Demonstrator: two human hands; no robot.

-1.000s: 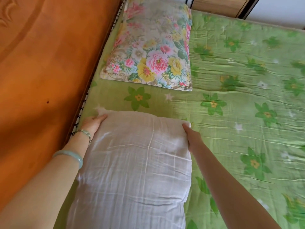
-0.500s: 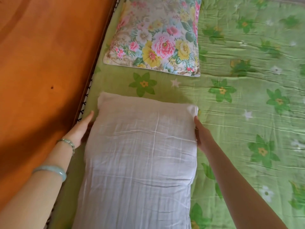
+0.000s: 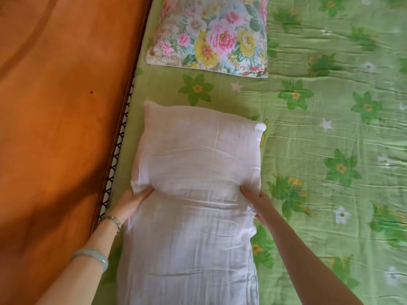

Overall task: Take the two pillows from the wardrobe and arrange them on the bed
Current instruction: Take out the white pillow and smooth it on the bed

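Observation:
A long white pillow (image 3: 196, 194) lies lengthwise on the green flowered bed sheet (image 3: 330, 139), close to the headboard side. My left hand (image 3: 132, 200) presses into its left edge and my right hand (image 3: 256, 202) presses into its right edge, pinching the pillow in at its middle. Both hands grip the sides, fingers dug into the fabric. A second pillow with a pink and yellow flower print (image 3: 211, 34) lies flat farther up the bed, apart from the white one.
An orange wooden headboard (image 3: 61, 106) runs along the left, with a black-laced mattress edge (image 3: 119, 150) beside it. The sheet stretches wrinkled to the right.
Both hands slid back along the white pillow's sides from its far corners to its middle and now squeeze it inward. The view shifted nearer to the bed.

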